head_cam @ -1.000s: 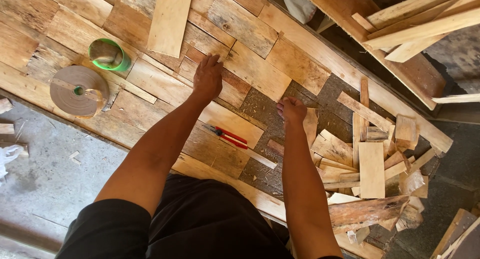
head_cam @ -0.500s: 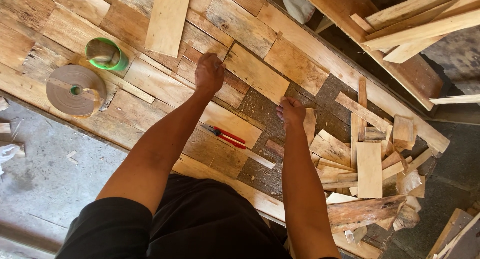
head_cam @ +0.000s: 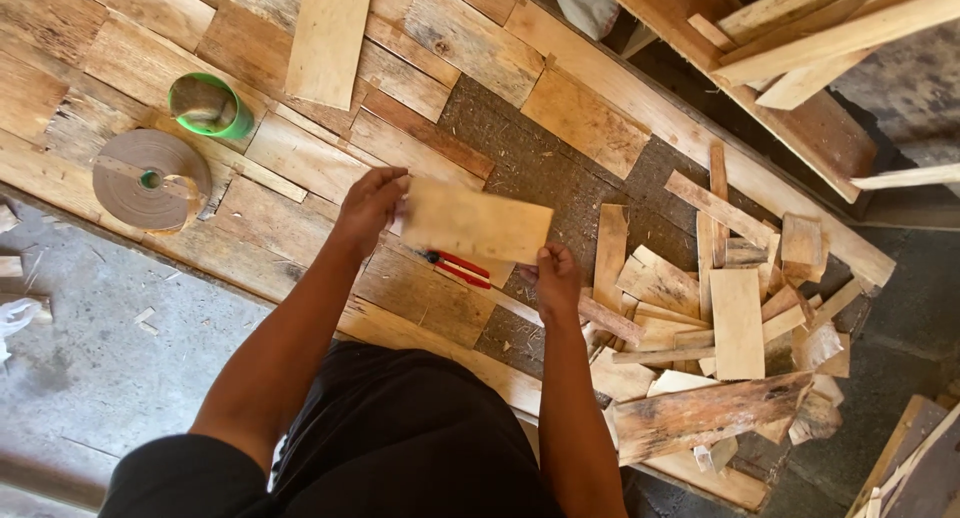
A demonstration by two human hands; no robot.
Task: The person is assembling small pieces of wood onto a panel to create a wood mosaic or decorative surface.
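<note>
While both hands pressed the desk [head_cam: 300, 158] a moment ago, the left hand [head_cam: 368, 206] and right hand [head_cam: 556, 278] now grip a lifted board [head_cam: 476, 221], red pliers [head_cam: 458, 268] beneath.

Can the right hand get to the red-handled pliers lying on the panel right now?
Probably not straight away: the right hand grips the flat pale wooden board shared with the left hand. The red-handled pliers lie close beside it, uncovered.
</note>
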